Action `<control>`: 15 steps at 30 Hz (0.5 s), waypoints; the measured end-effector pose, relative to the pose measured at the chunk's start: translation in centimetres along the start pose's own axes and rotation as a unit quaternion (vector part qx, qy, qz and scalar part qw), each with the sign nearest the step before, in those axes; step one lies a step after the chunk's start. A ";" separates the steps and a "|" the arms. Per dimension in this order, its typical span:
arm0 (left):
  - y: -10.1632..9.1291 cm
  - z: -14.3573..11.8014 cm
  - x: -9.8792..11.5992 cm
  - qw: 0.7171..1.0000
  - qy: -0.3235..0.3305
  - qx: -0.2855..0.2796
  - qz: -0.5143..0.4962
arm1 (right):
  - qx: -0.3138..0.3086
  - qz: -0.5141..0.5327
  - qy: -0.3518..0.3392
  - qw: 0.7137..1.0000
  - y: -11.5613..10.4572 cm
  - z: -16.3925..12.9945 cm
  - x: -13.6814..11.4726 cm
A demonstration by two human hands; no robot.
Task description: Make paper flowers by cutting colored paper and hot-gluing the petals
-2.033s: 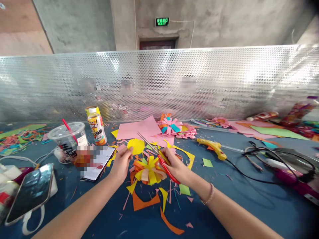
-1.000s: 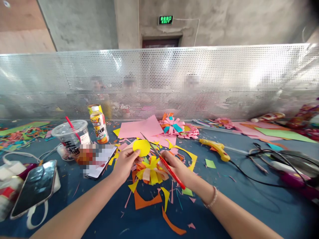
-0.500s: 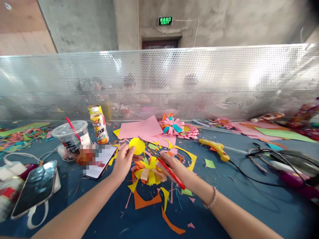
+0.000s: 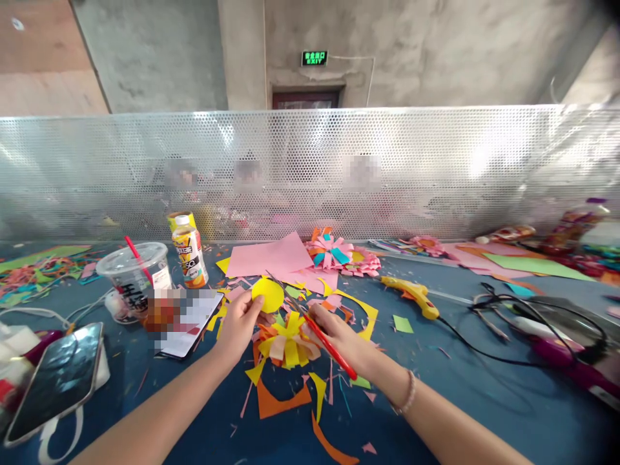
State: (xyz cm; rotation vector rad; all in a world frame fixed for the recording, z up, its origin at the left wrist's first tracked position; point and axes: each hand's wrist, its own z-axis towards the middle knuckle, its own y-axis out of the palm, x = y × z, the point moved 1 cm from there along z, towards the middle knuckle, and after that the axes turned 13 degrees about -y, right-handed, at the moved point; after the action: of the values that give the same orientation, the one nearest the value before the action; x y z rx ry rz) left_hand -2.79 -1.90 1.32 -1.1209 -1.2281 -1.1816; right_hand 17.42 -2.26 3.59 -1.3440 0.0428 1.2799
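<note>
My left hand [image 4: 241,323] pinches a round yellow paper disc [image 4: 268,295] by its lower left edge. In my right hand [image 4: 339,332] is a pair of scissors [image 4: 334,352] with red handles, its blades pointing up and left beside the disc. Below the two hands lies a paper flower [image 4: 290,342] with yellow, peach and orange petals. Orange scraps [image 4: 281,400] and a curved yellow offcut [image 4: 361,307] lie around it on the blue table.
Pink paper sheets [image 4: 268,255] and pink paper flowers [image 4: 334,252] lie behind. A yellow glue gun [image 4: 411,296] with a black cord is at right. At left are a plastic cup [image 4: 130,278], a bottle [image 4: 188,252] and a phone [image 4: 58,381]. A perforated metal screen [image 4: 310,174] crosses the back.
The whole view has shifted slightly, with everything sitting a little lower and further left. Both hands keep their hold on the disc and the scissors.
</note>
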 end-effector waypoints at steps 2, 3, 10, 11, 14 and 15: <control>0.0 0.0 0.0 1.000 -0.003 -0.006 -0.004 | 0.003 -0.005 0.000 1.000 0.1 0.1 0.1; 0.0 0.0 -0.1 1.000 -0.005 -0.004 -0.004 | 0.005 -0.007 -0.002 1.000 0.2 0.1 0.4; -0.3 0.3 -0.2 1.000 -0.005 0.014 0.021 | 0.010 -0.077 -0.001 0.997 0.1 0.6 2.3; -0.4 0.3 -0.2 0.999 -0.004 0.019 0.029 | 0.011 -0.095 0.001 0.995 0.0 0.6 2.4; -0.6 0.4 -0.2 0.996 0.014 0.029 0.079 | 0.021 -0.169 0.035 0.985 -0.5 0.7 2.8; -0.7 0.5 -0.3 0.994 0.024 0.035 0.102 | 0.022 -0.199 0.054 0.978 -0.7 0.6 2.9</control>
State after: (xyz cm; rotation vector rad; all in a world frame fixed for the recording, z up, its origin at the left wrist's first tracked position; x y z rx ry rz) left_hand -3.52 -1.44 1.06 -1.1310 -1.0829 -0.9984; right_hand 18.65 0.23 2.34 -1.3038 -0.1171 0.8651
